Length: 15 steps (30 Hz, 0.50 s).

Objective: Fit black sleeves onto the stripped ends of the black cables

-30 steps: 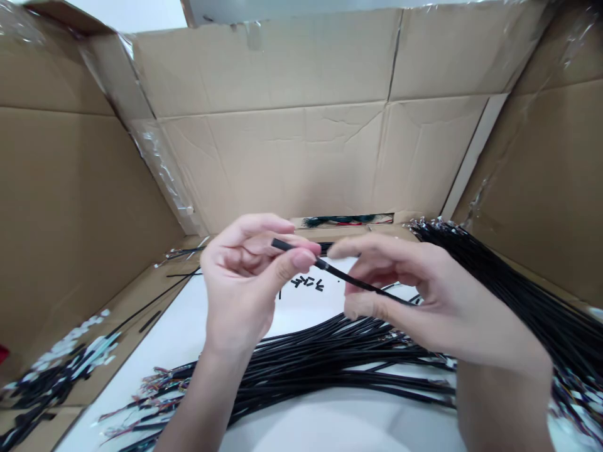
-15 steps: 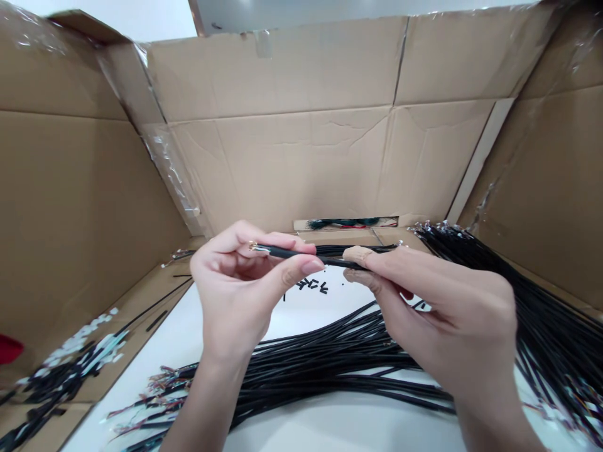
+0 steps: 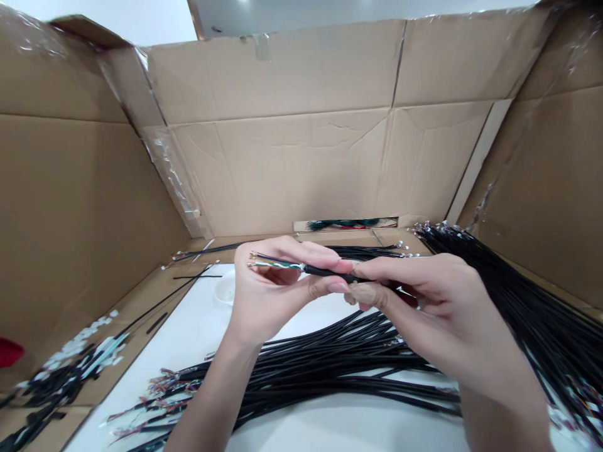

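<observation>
My left hand (image 3: 282, 282) pinches a black cable (image 3: 318, 270) between thumb and fingers. Thin coloured wires (image 3: 276, 263), green, white, blue and brownish, stick out of the cable's left end, across my left palm. My right hand (image 3: 419, 295) grips the same cable just to the right, its fingertips touching those of my left hand. Tape or a similar covering wraps my right thumb and finger. Below both hands a bundle of black cables (image 3: 330, 358) lies on the white surface (image 3: 348, 427), coloured wire ends at its left.
A thick pile of black cables (image 3: 532, 301) lies at the right. Short black pieces (image 3: 56, 389) and white connectors (image 3: 78, 342) are at the left. Cardboard walls (image 3: 292, 163) stand around. A small white dish (image 3: 225, 289) sits beside my left hand.
Both hands have come together, my left hand moving right along with the cable. More of the coloured wires now shows at the cable's left end. The white dish has come into sight.
</observation>
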{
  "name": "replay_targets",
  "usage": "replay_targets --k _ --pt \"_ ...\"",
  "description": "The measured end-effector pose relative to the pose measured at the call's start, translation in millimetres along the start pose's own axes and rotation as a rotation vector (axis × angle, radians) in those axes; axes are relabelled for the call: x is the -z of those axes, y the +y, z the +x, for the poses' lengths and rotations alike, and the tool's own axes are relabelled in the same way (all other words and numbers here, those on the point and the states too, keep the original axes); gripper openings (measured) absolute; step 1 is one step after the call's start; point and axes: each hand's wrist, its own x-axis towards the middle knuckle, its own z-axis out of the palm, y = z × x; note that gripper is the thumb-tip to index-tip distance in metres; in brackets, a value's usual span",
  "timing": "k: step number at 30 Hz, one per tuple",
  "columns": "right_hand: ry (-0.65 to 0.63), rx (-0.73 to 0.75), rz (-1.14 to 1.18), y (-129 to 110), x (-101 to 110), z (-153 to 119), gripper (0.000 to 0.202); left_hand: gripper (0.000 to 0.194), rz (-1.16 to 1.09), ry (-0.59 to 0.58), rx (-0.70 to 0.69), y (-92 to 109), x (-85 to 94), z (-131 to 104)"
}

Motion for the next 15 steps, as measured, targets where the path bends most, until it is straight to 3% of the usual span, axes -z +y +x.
replay_targets --k 6,9,11,15 --pt "0.071 -0.073 0.040 0.3 -1.8 -3.5 0.019 0.028 -0.047 0.048 0.023 -8.4 -2.9 1.6" --pt "0.042 -0.144 0.123 1.9 -3.9 -2.0 0.025 0.025 -0.049 0.056 0.025 -11.4 -3.7 1.7" --pt "0.018 -0.205 0.214 3.7 -3.8 -0.2 0.019 0.021 -0.045 0.074 0.017 -12.5 -3.8 1.9" --pt "-0.098 -0.377 0.325 11.9 5.9 3.5 0.019 0.017 -0.033 0.191 -0.041 -7.4 4.3 5.9"
